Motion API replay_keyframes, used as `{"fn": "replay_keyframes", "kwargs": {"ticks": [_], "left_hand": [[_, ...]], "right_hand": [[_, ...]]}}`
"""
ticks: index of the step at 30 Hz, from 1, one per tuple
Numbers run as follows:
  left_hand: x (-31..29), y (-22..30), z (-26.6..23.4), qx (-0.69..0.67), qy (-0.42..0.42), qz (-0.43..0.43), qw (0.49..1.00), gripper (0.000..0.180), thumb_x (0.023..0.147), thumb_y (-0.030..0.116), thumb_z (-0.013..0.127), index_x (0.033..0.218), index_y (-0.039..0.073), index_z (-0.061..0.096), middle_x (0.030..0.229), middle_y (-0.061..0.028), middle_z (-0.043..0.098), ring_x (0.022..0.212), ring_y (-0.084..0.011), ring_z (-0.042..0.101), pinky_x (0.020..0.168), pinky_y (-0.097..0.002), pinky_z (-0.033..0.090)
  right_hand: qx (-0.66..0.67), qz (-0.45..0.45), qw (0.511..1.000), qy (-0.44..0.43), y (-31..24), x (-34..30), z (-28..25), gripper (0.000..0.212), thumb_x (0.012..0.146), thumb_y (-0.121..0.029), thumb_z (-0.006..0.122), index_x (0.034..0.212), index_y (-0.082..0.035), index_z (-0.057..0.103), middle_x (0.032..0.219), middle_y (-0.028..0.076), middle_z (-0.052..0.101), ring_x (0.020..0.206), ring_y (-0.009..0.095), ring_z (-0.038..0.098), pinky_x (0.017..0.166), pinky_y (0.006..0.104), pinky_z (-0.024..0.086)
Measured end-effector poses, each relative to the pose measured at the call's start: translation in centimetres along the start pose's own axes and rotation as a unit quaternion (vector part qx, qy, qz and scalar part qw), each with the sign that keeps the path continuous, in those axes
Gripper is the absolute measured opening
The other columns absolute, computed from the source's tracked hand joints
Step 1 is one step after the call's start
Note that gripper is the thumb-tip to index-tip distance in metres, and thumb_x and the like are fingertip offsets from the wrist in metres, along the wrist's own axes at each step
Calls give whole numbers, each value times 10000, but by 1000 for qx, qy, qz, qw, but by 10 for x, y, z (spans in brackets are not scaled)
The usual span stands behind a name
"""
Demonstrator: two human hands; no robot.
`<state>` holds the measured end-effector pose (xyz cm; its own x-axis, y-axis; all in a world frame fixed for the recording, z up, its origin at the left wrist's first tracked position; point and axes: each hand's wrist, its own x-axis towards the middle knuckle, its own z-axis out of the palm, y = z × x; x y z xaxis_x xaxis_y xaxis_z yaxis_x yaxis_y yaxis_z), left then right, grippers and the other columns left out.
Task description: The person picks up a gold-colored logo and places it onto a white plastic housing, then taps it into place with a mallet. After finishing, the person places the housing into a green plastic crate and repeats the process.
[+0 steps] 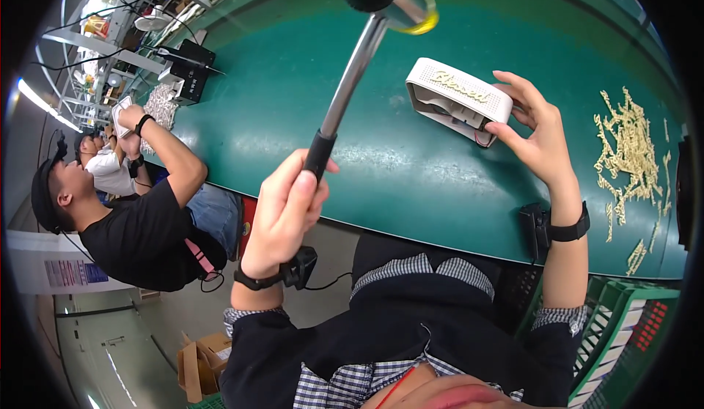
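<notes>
Green bench [403, 196], hammer [356, 75] in left hand [284, 207], casing [458, 94] in right hand [539, 134].

The left hand [284, 207] is curled up tight like a fist, and its thumb points away from the body. The left arm [257, 296] reaches forward. The right hand [541, 134] curves like a letter C, thumb and fingers pointing left. The right arm [567, 270] goes straight ahead. Both hands are well apart.
</notes>
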<state>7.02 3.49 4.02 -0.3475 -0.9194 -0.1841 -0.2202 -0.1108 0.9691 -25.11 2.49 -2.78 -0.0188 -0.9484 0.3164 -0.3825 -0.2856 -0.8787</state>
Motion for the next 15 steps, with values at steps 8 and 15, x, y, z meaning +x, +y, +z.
{"fn": "replay_keyframes", "kwargs": {"ticks": [8,15], "left_hand": [[0,4,2,64,-66,-2,996,318,980,326,411,1006,15,469,612,50,362,468,-6,277,403,-166,201],[1,-3,4,79,-51,-8,996,355,975,374,414,968,21,458,598,51,348,465,-12,267,400,-174,201]], "right_hand": [[13,23,1000,-7,0,-1,1,614,712,-43,714,1278,-59,476,1164,148,595,1123,246,558,962,383,450],[17,29,999,-9,-3,-3,2,627,710,-42,722,1283,-55,470,1162,149,595,1122,246,559,966,387,447]]}}
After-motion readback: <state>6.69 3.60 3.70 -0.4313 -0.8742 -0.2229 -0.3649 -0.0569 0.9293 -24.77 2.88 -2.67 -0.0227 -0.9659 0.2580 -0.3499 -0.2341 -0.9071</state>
